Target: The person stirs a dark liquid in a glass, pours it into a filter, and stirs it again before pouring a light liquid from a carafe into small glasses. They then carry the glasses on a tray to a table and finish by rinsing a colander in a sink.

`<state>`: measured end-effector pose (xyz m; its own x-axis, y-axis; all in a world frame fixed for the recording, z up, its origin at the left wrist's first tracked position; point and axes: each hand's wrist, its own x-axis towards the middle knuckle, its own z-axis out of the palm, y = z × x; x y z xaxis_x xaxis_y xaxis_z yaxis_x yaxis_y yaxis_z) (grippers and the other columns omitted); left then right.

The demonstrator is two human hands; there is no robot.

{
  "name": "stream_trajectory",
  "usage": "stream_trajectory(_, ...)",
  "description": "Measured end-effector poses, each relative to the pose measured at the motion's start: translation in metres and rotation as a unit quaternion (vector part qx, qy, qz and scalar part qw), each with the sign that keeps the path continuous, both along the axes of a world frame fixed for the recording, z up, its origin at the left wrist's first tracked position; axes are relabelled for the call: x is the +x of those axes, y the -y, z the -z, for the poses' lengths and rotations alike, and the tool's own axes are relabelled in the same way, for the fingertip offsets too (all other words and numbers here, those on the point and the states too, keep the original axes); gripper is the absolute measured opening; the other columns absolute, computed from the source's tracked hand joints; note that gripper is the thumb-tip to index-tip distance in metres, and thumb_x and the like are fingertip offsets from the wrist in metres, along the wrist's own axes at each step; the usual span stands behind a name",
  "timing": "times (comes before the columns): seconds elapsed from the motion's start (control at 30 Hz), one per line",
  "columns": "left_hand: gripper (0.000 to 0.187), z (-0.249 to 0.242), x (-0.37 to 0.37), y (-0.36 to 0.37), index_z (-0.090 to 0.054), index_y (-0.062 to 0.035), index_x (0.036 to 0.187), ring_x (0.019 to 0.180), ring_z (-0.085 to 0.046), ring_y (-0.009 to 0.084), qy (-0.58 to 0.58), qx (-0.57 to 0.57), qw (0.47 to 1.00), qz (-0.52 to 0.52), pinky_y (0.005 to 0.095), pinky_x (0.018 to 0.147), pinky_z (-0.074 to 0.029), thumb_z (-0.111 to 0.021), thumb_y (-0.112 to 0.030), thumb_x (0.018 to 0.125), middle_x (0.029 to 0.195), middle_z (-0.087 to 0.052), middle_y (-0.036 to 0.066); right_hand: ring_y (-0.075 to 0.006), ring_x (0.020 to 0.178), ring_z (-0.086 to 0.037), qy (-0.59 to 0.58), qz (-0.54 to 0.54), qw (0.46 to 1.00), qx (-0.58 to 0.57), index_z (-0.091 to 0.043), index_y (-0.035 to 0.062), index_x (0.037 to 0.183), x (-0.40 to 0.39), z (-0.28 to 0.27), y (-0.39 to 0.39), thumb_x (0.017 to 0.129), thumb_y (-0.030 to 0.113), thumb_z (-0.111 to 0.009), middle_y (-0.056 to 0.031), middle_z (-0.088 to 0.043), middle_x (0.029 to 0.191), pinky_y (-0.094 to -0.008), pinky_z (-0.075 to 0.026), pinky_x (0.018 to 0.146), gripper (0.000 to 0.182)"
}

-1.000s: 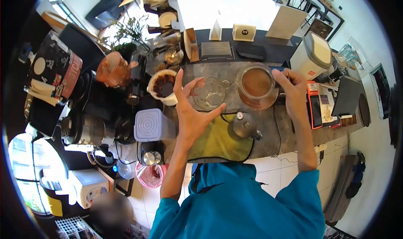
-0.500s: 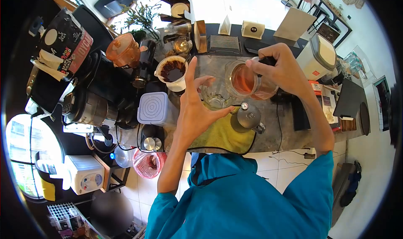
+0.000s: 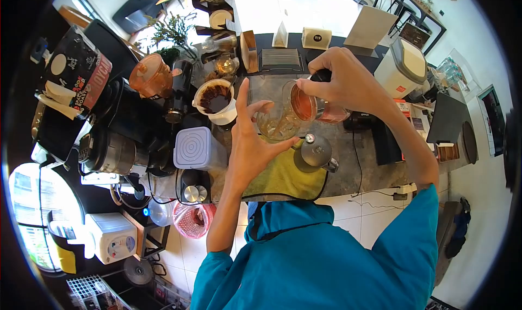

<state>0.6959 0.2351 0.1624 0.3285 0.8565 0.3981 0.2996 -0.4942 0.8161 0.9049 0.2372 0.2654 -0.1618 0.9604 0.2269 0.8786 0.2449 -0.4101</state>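
My right hand [image 3: 337,81] is closed around the dark handle of a glass coffee server [image 3: 305,104]. Reddish-brown coffee fills the tilted server, whose mouth leans left over a clear glass vessel [image 3: 269,126]. A brownish streak shows inside that vessel. Just left of it, my left hand [image 3: 251,133] is open, its thumb and fingers spread around the near side. Behind the left hand stands a white coffee dripper [image 3: 216,113] with dark wet grounds in its filter. A grey kettle [image 3: 316,149] with a dial thermometer on its lid sits close to my left thumb.
A yellow cloth [image 3: 288,180] lies at the counter's front edge. Left are a lidded container [image 3: 193,147], an orange dripper [image 3: 149,75] and a coffee machine [image 3: 111,147]. A slatted tray [image 3: 280,60] lies at the back; a white bin [image 3: 402,68] stands right.
My right hand has tipped the server further to the left over the clear vessel, where a brown streak now shows. My left hand stays spread beside it. The view has shifted slightly.
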Motion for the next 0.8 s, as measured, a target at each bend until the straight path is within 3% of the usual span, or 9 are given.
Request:
stream_trajectory(0.5,0.127,0.006,0.016,-0.008,-0.010,-0.0109,0.151,0.108,-0.060,0.0239,0.012,-0.016,0.999,0.025,0.0375,0.095,-0.043,-0.092,-0.017,0.055,0.113,-0.064,0.014,-0.0360,0.075,-0.059,0.027,0.010,0.999,-0.017,-0.065,-0.0095,0.080,0.011,0.002,-0.004,0.075,0.032,-0.068,-0.0229,-0.061,0.074,-0.0410,-0.047,0.078,0.042)
stream_trajectory(0.6,0.126,0.011,0.019,-0.013,-0.010,-0.0103,0.151,0.108,-0.059,0.0238,0.014,-0.019,0.999,0.034,0.0372,0.095,-0.043,-0.092,-0.017,0.055,0.113,-0.063,0.014,-0.0352,0.073,-0.057,-0.019,0.002,0.999,0.041,-0.062,-0.0095,0.074,0.020,0.017,-0.004,0.075,0.032,-0.068,-0.0222,-0.060,0.072,-0.0431,-0.046,0.076,0.042)
stream_trajectory(0.67,0.126,0.015,0.021,-0.016,-0.010,-0.0099,0.151,0.108,-0.059,0.0237,0.017,-0.020,0.999,0.042,0.0370,0.095,-0.043,-0.092,-0.017,0.056,0.113,-0.063,0.014,-0.0247,0.062,-0.055,-0.035,-0.013,0.988,0.147,-0.062,-0.0074,0.070,0.026,0.025,-0.003,0.078,0.031,-0.069,-0.0161,-0.057,0.062,-0.0378,-0.045,0.065,0.039)
stream_trajectory(0.7,0.125,0.015,0.022,-0.018,-0.010,-0.0094,0.151,0.108,-0.059,0.0237,0.022,-0.026,0.999,0.043,0.0368,0.095,-0.043,-0.091,-0.018,0.056,0.114,-0.063,0.014,-0.0247,0.062,-0.055,-0.036,-0.012,0.988,0.148,-0.062,-0.0074,0.070,0.031,0.027,-0.003,0.078,0.031,-0.069,-0.0161,-0.057,0.062,-0.0378,-0.045,0.065,0.039)
stream_trajectory(0.77,0.125,0.018,0.024,-0.022,-0.010,-0.0089,0.151,0.107,-0.059,0.0237,0.025,-0.030,0.998,0.041,0.0365,0.095,-0.043,-0.091,-0.019,0.056,0.114,-0.063,0.014,-0.0098,0.053,-0.043,-0.152,0.018,0.987,-0.045,-0.058,-0.0029,0.064,0.044,0.031,-0.007,0.082,0.028,-0.069,-0.0035,-0.046,0.052,-0.0291,-0.036,0.053,0.037)
stream_trajectory(0.8,0.124,0.019,0.024,-0.025,-0.010,-0.0085,0.151,0.107,-0.059,0.0238,0.021,-0.032,0.999,0.038,0.0362,0.095,-0.043,-0.091,-0.021,0.057,0.113,-0.063,0.014,-0.0098,0.053,-0.043,-0.154,0.018,0.987,-0.044,-0.058,-0.0029,0.064,0.053,0.042,-0.010,0.082,0.028,-0.069,-0.0035,-0.046,0.052,-0.0291,-0.036,0.053,0.037)
